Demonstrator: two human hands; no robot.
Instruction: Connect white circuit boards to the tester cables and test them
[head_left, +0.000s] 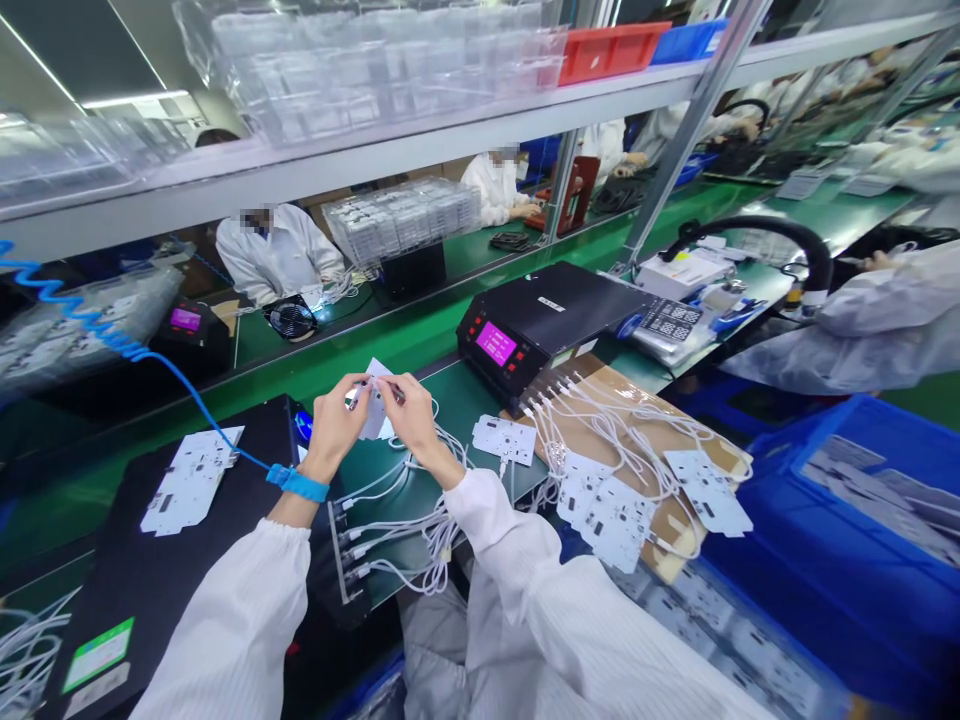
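Observation:
Both my hands meet at a white circuit board, raised a little over the green bench. My left hand pinches its left side between thumb and fingers, and a blue wrist strap with a coiled cord circles that wrist. On the board's right side, my right hand closes with thumb and fingertips; whether a cable plug is also in these fingers is too small to tell. Another white circuit board, with a white cable at its lower edge, lies to the right of my hands.
A black tester with a lit pink screen stands ahead right, trailing white cables. Several boards lie on cardboard beside it. At left, a board rests on a black box. A blue bin stands right; a shelf crosses above.

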